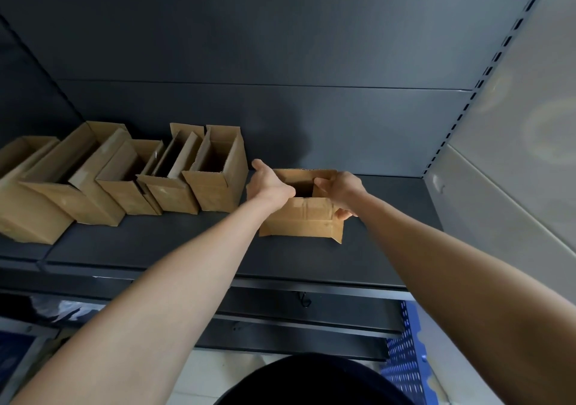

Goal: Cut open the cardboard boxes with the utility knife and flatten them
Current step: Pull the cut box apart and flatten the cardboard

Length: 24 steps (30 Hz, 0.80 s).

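A small brown cardboard box [304, 217] stands open-topped on the dark metal shelf [187, 248], right of centre. My left hand [268, 183] grips its left top edge, fingers over the rim. My right hand [339, 191] grips the right top flap, thumb inside and fingers down the outer right side. To the left, several more open cardboard boxes [215, 173] stand in a row along the shelf. No utility knife shows in the view.
The shelf has a dark back panel [280, 46] and a slotted grey upright [467, 102] at the right. A lower shelf rail runs below the front edge. A blue perforated panel [405, 358] leans at the lower right.
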Motion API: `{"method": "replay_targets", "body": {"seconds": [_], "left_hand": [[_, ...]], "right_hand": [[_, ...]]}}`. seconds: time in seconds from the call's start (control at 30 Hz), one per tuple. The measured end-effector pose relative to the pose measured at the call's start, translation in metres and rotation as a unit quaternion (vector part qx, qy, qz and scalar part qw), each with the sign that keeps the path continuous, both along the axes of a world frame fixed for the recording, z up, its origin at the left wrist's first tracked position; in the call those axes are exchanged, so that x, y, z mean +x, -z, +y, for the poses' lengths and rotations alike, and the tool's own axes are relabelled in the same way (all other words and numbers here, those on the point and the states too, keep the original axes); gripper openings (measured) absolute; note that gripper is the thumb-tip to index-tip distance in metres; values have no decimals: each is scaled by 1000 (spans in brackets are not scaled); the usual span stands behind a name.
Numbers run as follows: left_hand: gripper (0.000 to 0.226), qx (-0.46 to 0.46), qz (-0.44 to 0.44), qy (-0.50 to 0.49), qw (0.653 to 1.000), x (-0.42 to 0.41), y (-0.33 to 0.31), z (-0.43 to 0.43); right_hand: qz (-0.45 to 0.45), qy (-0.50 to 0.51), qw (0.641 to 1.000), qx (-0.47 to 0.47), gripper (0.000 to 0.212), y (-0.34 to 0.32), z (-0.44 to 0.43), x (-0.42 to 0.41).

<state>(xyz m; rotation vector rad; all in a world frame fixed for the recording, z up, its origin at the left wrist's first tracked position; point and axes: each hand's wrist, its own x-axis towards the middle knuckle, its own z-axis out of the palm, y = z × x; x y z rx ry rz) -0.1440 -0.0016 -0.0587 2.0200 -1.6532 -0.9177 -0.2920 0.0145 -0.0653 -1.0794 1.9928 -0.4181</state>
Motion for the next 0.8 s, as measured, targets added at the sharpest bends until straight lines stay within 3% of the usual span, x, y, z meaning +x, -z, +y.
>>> {"method": "replay_targets", "body": {"seconds": [0.13, 0.3, 0.43, 0.63, 0.7, 0.8], "left_hand": [[37, 23, 84, 119, 989, 18, 5, -6], [58, 23, 14, 245, 969, 24, 11, 3], [46, -42, -20, 267, 963, 24, 18, 5], [37, -78, -16, 250, 965, 21, 19, 8], [39, -65, -1, 238, 969, 21, 17, 4], [21, 1, 17, 275, 961, 24, 7, -4]], "right_hand": [[-20, 45, 999, -10, 45, 6, 0, -16], [-75, 78, 994, -8, 39, 10, 1, -26], [-86, 86, 992, -17, 29, 13, 2, -28], [-103, 125, 987, -19, 35, 14, -1, -34], [-122, 142, 982, -16, 33, 16, -1, -36], [-132, 139, 981, -10, 28, 17, -2, -36]]}}
